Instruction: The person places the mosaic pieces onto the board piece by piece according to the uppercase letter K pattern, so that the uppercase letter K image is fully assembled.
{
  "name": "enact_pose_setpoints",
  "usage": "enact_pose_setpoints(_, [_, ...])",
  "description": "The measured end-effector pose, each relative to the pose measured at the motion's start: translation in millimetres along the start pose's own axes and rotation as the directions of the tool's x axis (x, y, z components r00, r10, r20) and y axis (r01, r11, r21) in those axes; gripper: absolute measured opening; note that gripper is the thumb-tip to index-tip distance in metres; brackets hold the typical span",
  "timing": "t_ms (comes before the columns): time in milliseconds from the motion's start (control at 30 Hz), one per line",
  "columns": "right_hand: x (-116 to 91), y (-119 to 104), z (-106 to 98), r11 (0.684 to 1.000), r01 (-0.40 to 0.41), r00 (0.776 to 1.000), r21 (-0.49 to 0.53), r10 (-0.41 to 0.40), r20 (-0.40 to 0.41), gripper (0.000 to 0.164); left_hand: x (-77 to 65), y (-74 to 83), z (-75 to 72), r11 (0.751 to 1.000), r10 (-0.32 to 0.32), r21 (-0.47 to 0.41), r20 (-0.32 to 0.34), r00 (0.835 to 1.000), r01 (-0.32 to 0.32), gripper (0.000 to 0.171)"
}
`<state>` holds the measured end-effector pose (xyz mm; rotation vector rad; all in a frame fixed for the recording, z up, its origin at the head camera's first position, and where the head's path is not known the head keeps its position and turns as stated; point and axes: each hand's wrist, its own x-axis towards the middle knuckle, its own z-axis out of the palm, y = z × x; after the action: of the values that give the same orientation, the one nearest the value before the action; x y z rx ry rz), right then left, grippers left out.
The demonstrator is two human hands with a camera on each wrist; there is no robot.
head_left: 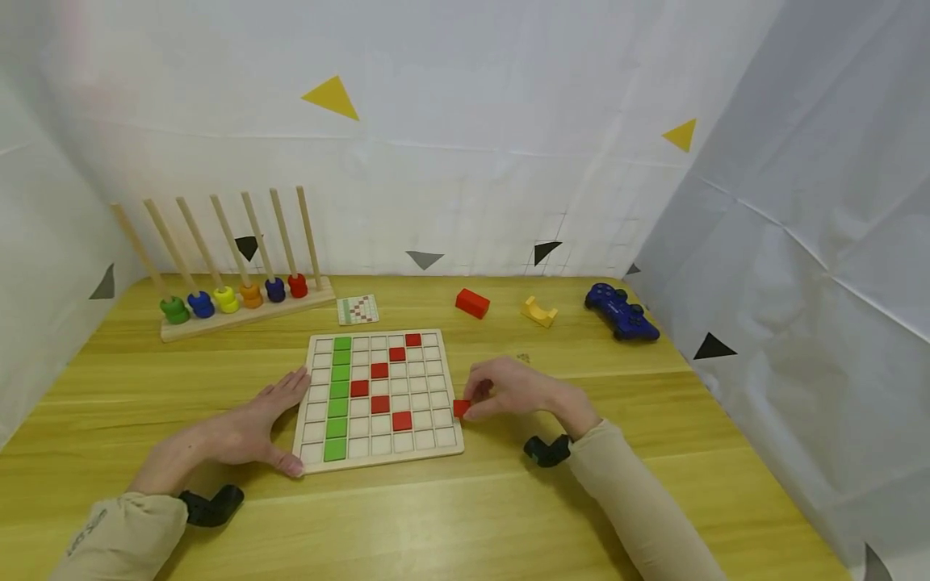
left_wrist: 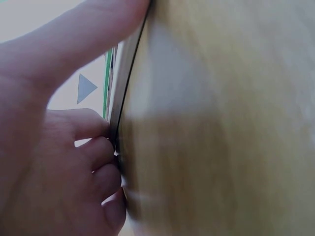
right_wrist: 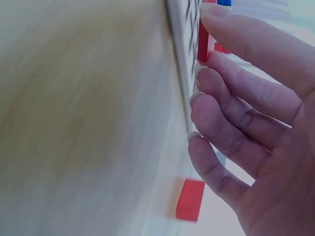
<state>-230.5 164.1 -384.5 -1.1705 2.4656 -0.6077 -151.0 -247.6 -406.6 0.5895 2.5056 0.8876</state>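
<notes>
A wooden grid board (head_left: 378, 464) lies flat on the table. Down its second column runs a line of green tiles (head_left: 339, 390). Several red tiles (head_left: 359, 388) form two slanting lines that branch from beside the green column. My left hand (head_left: 243, 424) is spread along the board's left side, thumb at the near corner and fingertips against the edge; the left wrist view shows the fingers (left_wrist: 106, 177) along that edge. At the right edge, my right hand (head_left: 512, 387) pinches one red tile (right_wrist: 204, 39) between thumb and finger, right over the rim.
Behind the board lies a small pattern card (head_left: 358, 310). A peg stand with coloured beads (head_left: 250, 315) is at the back left. Toward the back right are a red block (head_left: 472, 303), a yellow arch-shaped piece (head_left: 538, 312) and a blue game controller (head_left: 621, 311).
</notes>
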Motion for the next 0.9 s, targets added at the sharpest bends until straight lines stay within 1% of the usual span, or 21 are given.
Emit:
enact_pose_setpoints(67, [4.2,-7.6,-0.6,1.0,0.017,1.0,-0.012,-0.016,0.011,0.018,0.3,-0.4,-0.3,1.0,-0.001,-0.001,0.003,1.0,0.001,0.132])
enact_pose_setpoints(200, [15.7,-24.3,3.4,0.999,0.01,0.998,-0.038,-0.008,0.056,0.02,0.3,0.1,-0.6,1.0,-0.005,-0.003,0.01,1.0,0.005,0.132])
enact_pose_setpoints(367, [26.6,-38.1,18.8,1.0,0.014,0.993,-0.017,-0.012,0.121,0.019,0.4,3.0,-0.3,1.0,-0.012,0.001,0.02,1.0,0.012,0.131])
enact_pose_setpoints(433, [28.7,-38.8,24.8,0.999,0.041,0.991,-0.007,-0.04,0.129,0.02,0.4,3.0,-0.1,1.0,-0.016,0.002,0.02,1.0,0.016,0.131])
enact_pose_setpoints(567, [29.3,-41.7,28.1,0.996,0.09,0.989,-0.002,-0.089,0.121,0.021,0.2,1.3,0.0,1.0,-0.018,0.001,0.015,1.0,0.018,0.132])
enact_pose_setpoints(900, [30.6,-39.3,30.7,0.986,0.162,0.982,-0.03,-0.158,0.104,0.019,0.5,1.4,0.0,1.0,-0.021,0.001,0.011,1.0,0.021,0.133])
